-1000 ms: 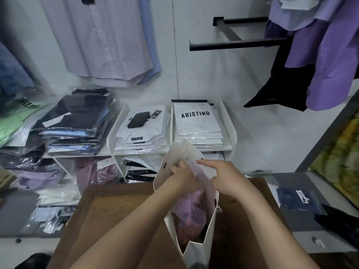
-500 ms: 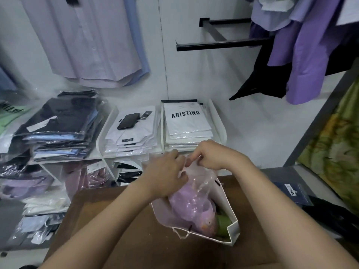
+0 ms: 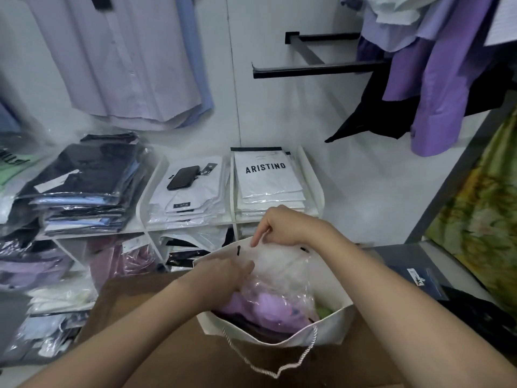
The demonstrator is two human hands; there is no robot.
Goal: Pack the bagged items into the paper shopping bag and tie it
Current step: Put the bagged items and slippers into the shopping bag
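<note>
Matt white paper bag [image 3: 330,329] holds glossy, crinkled clear plastic wrap [image 3: 282,278].

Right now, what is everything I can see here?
paper shopping bag: one, white, open on the brown table
rope handle: one, white, hanging down the bag's front
bagged garment: one, purple in clear plastic, inside the bag
phone: one, black, on a white shirt stack
ARISTINO packs: one stack, white, right of the phone
dark shirt packs: one stack, navy and black, shelf left
hanging shirts: several, lilac and purple, hung above left and right
left grip: one bare hand, holds the plastic inside the bag
right grip: one bare hand, pinches the plastic's top at the far rim
</note>
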